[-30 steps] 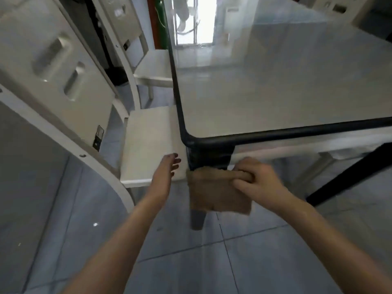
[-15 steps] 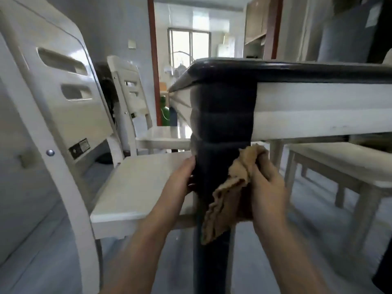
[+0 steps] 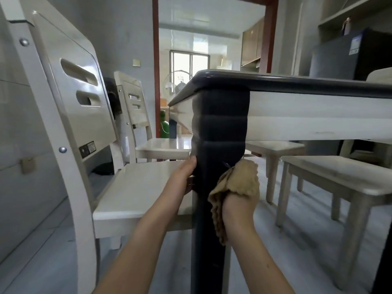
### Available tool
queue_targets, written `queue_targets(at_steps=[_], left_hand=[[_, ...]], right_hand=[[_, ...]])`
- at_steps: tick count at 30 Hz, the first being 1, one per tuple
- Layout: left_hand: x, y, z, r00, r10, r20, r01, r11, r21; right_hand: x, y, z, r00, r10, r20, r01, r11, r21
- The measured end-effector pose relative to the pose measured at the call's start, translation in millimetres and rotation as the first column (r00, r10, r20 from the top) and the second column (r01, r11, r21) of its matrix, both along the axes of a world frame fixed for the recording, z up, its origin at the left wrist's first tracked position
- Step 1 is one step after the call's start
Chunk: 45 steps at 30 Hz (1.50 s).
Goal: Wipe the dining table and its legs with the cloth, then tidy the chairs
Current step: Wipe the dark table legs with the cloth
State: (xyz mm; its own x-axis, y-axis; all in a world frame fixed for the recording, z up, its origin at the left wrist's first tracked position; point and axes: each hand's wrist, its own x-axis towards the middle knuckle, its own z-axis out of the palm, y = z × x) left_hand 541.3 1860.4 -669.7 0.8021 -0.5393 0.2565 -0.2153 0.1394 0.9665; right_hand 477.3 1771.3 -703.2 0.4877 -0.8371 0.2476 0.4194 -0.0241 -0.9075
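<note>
Cloth (image 3: 237, 183), tan, one in number: bunched in our right hand (image 3: 238, 205), whose fingers close round it, and pressed to the right face of the dark table leg (image 3: 212, 209). Our left hand (image 3: 180, 177) clasps that leg's left edge. Above it runs the black-rimmed dining table (image 3: 297, 83). We count four seats: near chair (image 3: 135, 187) and far chair (image 3: 163, 147) at left, two stools (image 3: 339, 175) at right.

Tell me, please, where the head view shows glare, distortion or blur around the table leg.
Head view: the far window is blown out; head view: wide-angle bending curves the near chair back; head view: the dark table leg lacks detail, the cloth looks sharp.
</note>
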Motion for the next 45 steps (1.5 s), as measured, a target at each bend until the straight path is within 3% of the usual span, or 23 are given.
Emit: queue_targets(at_steps=[6, 10, 13, 17, 19, 23, 26, 30, 34, 37, 40, 45], left_hand=[[7, -3, -13, 0.999, -0.008, 0.049, 0.011, 0.998, -0.056], [21, -12, -9, 0.995, 0.028, -0.091, -0.030, 0.999, -0.022], [22, -16, -13, 1.000, 0.024, -0.017, -0.024, 1.000, -0.006], [19, -13, -21, 0.999, -0.011, 0.036, 0.013, 0.999, -0.044], [26, -17, -20, 0.999, -0.001, 0.033, 0.001, 1.000, -0.017], [37, -19, -29, 1.000, -0.004, 0.012, 0.005, 0.999, -0.037], [46, -22, -25, 0.999, 0.002, -0.053, -0.005, 0.998, -0.056], [54, -28, -17, 0.984, 0.060, -0.166, -0.061, 0.998, 0.000], [45, -28, -20, 0.996, 0.055, -0.068, -0.058, 0.997, -0.047], [39, -19, -27, 0.997, 0.019, -0.079, -0.026, 0.996, -0.087], [33, -14, -30, 0.999, -0.047, 0.022, 0.049, 0.994, -0.098], [60, -34, -20, 0.991, 0.050, -0.124, -0.057, 0.997, -0.054]], right_hand=[[-1, 14, 16, 0.999, 0.033, -0.024, -0.040, 0.914, -0.403], [7, 7, 4, 0.999, -0.051, 0.016, 0.053, 0.885, -0.462], [9, 11, -38, 0.990, -0.134, 0.043, 0.136, 0.834, -0.535], [1, 17, -124, 0.961, -0.094, -0.259, -0.013, 0.924, -0.383], [-2, 17, -133, 0.928, -0.082, -0.363, -0.048, 0.941, -0.336], [-4, 22, -55, 0.996, -0.062, -0.059, 0.030, 0.901, -0.432], [4, 10, 6, 0.997, -0.069, 0.017, 0.070, 0.895, -0.440], [6, 8, -7, 0.995, -0.037, 0.097, 0.070, 0.930, -0.360], [3, 16, -62, 0.997, -0.048, 0.061, 0.066, 0.942, -0.330], [5, 12, -37, 0.995, -0.068, 0.072, 0.089, 0.934, -0.346], [6, 2, 10, 0.997, -0.047, 0.069, 0.069, 0.925, -0.373], [-1, -2, -7, 0.996, 0.034, 0.083, 0.001, 0.922, -0.387]])
